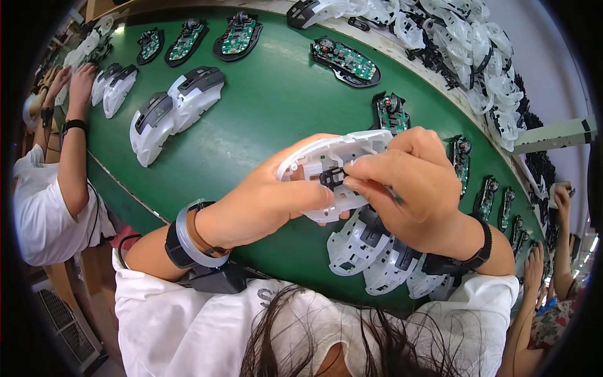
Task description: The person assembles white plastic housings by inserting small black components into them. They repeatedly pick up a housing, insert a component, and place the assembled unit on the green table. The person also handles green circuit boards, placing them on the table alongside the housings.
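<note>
A white plastic mouse shell (367, 143) is held up over the green bench, its hollow inside facing me. My left hand (276, 195) grips the shell from the left, thumb laid across its inside and fingers behind. With thumb and forefinger together, my right hand (411, 179) pinches at a small black plastic part (331, 178) set inside the shell. The fingertips cover the right end of that part. Just below my hands, several white and grey mouse shells (358, 248) lie in a row on the bench.
Mouse bases with green circuit boards (345, 61) are spaced along the far side of the green bench (270, 94). Paired shells (179, 103) lie at left. Loose white shells (465, 44) are heaped along a far ledge. Co-workers' arms (74, 151) show at both sides.
</note>
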Action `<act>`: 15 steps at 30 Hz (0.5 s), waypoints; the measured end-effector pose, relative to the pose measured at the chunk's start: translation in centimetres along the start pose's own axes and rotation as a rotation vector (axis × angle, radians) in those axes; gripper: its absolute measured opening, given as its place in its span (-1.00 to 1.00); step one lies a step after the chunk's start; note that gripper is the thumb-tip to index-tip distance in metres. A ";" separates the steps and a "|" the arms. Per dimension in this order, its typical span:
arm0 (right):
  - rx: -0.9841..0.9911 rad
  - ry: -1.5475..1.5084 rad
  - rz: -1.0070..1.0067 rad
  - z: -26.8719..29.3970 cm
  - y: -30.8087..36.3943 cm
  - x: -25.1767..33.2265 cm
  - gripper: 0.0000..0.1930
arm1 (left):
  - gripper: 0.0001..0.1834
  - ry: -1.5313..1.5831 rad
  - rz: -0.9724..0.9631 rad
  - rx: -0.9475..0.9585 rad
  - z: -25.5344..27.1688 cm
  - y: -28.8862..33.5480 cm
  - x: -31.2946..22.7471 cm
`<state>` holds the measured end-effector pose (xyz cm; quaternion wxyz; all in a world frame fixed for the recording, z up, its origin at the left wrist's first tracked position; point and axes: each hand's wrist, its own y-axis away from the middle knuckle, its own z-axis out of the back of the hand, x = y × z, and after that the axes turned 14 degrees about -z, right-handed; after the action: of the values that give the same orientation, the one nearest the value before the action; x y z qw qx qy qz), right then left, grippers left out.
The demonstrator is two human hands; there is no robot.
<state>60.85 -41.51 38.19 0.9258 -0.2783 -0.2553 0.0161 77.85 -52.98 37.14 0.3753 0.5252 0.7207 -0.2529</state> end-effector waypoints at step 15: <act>0.096 0.224 -0.076 0.4 0.2 1.8 -0.79 | -0.64 -0.241 -0.069 -0.115 -0.6 0.5 -0.1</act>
<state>62.25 -40.82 39.20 0.9608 -0.2238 -0.1595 -0.0379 78.17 -52.37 37.59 0.4796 0.4437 0.7012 -0.2852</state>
